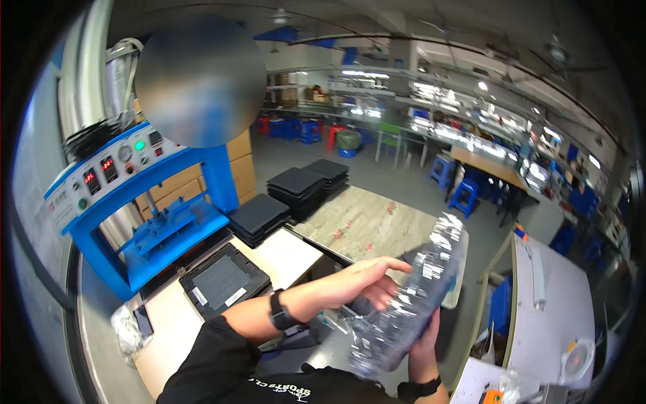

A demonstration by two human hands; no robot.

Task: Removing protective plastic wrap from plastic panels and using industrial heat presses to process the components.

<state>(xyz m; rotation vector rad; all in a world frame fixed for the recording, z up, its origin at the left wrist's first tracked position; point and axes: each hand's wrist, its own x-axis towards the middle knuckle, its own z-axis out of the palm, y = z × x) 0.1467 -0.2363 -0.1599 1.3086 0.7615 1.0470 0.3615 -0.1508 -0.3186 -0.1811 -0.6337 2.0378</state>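
A long, shiny clear plastic tray (pixel 410 296) with moulded ridges is tilted upright in front of my body. My right hand (pixel 425 334) grips its right side from below, most of its fingers hidden behind the plastic. On the other side my left hand (pixel 377 279) reaches across with fingers stretched and apart, at the tray's left face; whether the fingertips touch it I cannot tell. On the bench to the left lies a black square frame-like fixture (pixel 225 279) with a grey panel inside.
A blue press machine (pixel 155 222) with dials and red displays stands at the left. Stacks of black flat trays (pixel 296 185) sit beyond the bench, beside a marbled tabletop (pixel 370 222). A phone (pixel 142 322) lies near crumpled plastic. At right stands a white table (pixel 555 296).
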